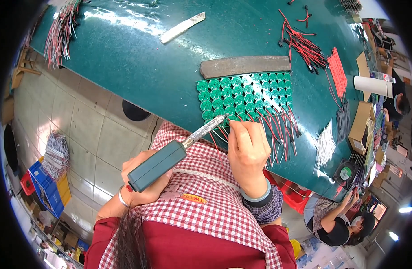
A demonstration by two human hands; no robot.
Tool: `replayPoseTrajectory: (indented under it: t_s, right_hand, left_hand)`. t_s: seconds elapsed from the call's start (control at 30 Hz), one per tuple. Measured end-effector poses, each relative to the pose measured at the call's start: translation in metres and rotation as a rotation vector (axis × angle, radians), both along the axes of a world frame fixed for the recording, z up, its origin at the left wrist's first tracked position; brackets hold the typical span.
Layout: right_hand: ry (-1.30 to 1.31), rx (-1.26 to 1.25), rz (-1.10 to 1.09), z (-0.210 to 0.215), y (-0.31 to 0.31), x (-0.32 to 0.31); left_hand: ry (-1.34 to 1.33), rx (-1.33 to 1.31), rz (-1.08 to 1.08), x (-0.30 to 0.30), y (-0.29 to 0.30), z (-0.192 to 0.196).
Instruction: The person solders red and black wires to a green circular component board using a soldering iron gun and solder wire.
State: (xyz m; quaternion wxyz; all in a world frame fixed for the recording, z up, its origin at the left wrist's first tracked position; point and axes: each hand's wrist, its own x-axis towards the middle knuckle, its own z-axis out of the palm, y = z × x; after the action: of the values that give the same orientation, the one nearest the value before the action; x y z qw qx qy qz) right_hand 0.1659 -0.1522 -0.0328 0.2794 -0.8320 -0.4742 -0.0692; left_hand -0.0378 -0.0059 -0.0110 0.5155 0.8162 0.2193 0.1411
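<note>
My left hand [136, 165] is wrapped round a boxy dark green soldering gun [157, 165]. The gun's whitish metal barrel slants up to the right, and its tip reaches the near edge of a panel of round green circuit boards [230, 101]. At that same edge, the fingers of my right hand [249, 150] are pinched together close to the tip. What they pinch is too small to make out. Red, white and black wires [282, 132] hang from the panel's near row, on both sides of my right hand. A grey metal bar [246, 66] lies along the panel's far edge.
Red and black wires [304, 49], red wires [337, 71] and white wires [325, 145] lie in bundles at the right. A pale strip [183, 28] lies farther back. Near the right edge are a cardboard box [362, 126] and a solder reel [346, 172]. A co-worker [338, 219] sits at lower right.
</note>
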Motion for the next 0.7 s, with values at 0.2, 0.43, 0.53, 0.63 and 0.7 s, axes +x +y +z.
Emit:
replayPoseTrajectory:
  t_s: [0.2,0.43,0.53,0.63,0.7]
  right_hand:
    - [-0.006,-0.013,-0.007,0.0019,0.0012,0.0001]
    - [0.040,-0.006,-0.039,0.0042,0.0040,-0.0014]
    - [0.045,-0.021,-0.062,0.0051,0.0055,-0.0024]
    - [0.040,-0.044,-0.082,0.0058,0.0064,-0.0032]
    - [0.036,-0.060,-0.091,0.0063,0.0067,-0.0035]
  left_hand:
    - [0.011,0.048,-0.019,0.0019,0.0014,0.0010]
    - [0.044,0.010,-0.001,0.0032,-0.0005,0.0010]
    - [0.022,0.025,-0.007,0.0044,-0.0003,0.0004]
    - [0.029,0.024,-0.013,0.0054,0.0006,0.0005]
    - [0.011,-0.011,-0.017,0.0045,0.0007,-0.0014]
